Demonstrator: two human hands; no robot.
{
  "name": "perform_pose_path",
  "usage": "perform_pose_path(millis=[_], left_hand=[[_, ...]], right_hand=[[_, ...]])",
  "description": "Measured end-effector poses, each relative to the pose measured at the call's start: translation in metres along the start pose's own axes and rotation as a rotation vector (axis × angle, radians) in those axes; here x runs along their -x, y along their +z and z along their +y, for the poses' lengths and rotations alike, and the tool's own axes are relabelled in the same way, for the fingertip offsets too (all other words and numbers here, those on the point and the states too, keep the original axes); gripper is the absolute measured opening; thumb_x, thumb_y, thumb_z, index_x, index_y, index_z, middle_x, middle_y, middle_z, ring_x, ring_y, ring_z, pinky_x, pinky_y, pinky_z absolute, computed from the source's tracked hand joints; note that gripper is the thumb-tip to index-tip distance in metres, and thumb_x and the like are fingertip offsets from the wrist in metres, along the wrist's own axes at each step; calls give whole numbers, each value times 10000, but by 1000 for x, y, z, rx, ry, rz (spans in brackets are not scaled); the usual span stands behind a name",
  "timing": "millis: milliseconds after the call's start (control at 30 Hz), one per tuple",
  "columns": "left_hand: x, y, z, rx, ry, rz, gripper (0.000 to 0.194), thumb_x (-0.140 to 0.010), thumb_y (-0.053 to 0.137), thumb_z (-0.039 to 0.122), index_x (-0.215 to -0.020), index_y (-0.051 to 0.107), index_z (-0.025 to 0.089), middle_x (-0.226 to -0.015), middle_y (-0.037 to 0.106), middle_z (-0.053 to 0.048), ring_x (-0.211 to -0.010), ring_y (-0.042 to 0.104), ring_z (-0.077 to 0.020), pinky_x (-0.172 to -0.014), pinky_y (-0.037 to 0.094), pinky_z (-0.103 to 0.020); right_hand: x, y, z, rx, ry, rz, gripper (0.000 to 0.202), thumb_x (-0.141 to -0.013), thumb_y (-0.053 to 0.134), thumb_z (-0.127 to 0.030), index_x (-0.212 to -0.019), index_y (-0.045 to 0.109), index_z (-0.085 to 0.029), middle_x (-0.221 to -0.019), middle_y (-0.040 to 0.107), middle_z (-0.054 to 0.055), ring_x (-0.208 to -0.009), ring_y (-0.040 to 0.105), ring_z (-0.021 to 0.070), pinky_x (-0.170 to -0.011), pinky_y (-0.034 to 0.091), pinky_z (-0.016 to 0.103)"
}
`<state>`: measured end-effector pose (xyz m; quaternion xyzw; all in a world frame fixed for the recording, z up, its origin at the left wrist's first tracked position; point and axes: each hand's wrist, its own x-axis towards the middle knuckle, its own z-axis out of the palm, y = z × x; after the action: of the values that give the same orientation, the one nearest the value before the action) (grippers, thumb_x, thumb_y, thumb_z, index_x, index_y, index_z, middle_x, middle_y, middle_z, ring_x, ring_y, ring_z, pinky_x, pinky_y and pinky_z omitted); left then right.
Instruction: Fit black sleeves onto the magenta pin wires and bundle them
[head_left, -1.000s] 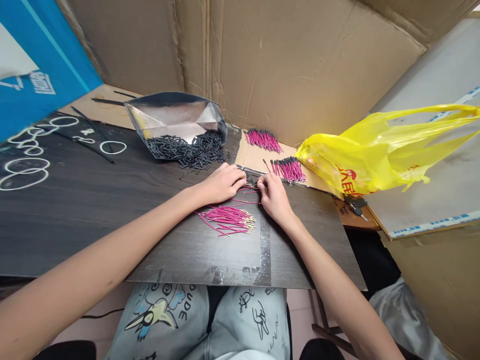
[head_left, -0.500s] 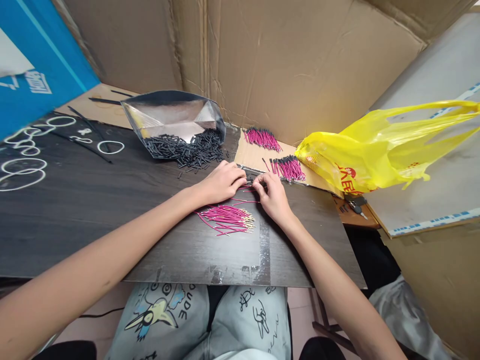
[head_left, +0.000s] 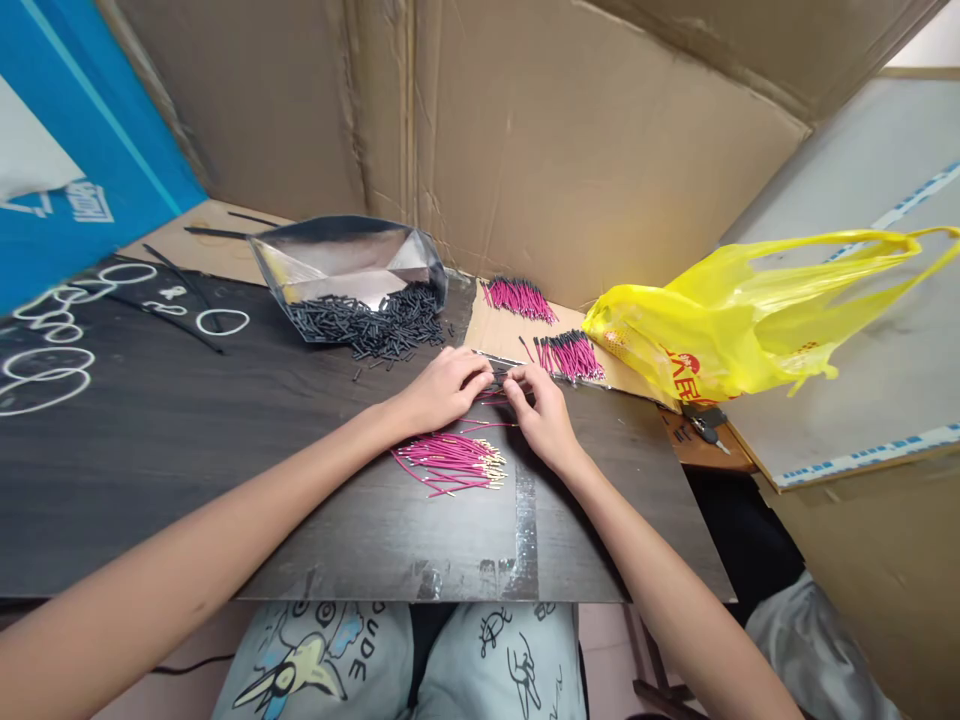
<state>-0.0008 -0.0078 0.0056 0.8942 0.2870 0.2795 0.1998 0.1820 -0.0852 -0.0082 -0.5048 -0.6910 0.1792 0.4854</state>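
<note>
Pink wire: pinched between both sets of fingertips, near the dark board's (head_left: 187, 440) far edge.
Left hand (head_left: 442, 385): closed on pink wire (head_left: 496, 392).
Right hand (head_left: 544, 410): likewise closed on it.
Risk: a sleeve-less forearm could sweep the loose wire pile (head_left: 450, 462); black tubes (head_left: 375, 320) may roll.

My right hand (head_left: 544, 415) has edged left, its fingertips now meeting my left hand (head_left: 442, 388) over the pink wires (head_left: 450, 462); my view has tipped slightly upward.
</note>
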Motion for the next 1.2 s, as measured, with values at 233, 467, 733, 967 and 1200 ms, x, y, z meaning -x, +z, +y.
perform_pose_path(millis=[233, 467, 733, 967, 1200], left_hand=[[1, -5, 17, 414, -153, 45, 316, -982, 462, 379, -761, 543, 169, -760, 544, 3, -732, 489, -143, -701, 373, -276], [4, -3, 23, 515, -169, -51, 348, -997, 472, 436, -771, 516, 175, -690, 490, 35, -650, 442, -117, -631, 341, -252], [3, -1, 21, 530, -159, -51, 294, -982, 490, 407, -836, 578, 167, -711, 520, 26, -658, 470, -122, -631, 347, -249], [4, -2, 21, 453, -168, -35, 290, -980, 489, 380, -802, 582, 171, -690, 533, 28, -641, 465, -117, -633, 343, -251], [3, 2, 18, 562, -173, -46, 291, -963, 516, 384, -776, 571, 168, -702, 548, 20, -660, 491, -121, -656, 376, -253]], right_hand=[[4, 6, -18, -129, 23, -1, 132, -999, 562, -341, -1004, 606, -217, -979, 649, 26, -889, 602, 184, -821, 466, 305], [4, 5, -22, -139, 49, 107, 171, -991, 563, -361, -899, 558, -217, -851, 602, 5, -772, 567, 172, -753, 458, 298], [3, 7, -17, -197, 99, 150, 177, -963, 601, -377, -904, 571, -213, -838, 585, -2, -754, 542, 160, -709, 439, 278], [0, 3, -12, -451, 199, 33, 318, -976, 554, -516, -852, 573, -224, -747, 536, -10, -667, 499, 152, -629, 443, 262], [1, 5, -8, -450, 227, 11, 350, -972, 547, -566, -877, 570, -230, -736, 549, -15, -612, 498, 143, -591, 432, 263]])
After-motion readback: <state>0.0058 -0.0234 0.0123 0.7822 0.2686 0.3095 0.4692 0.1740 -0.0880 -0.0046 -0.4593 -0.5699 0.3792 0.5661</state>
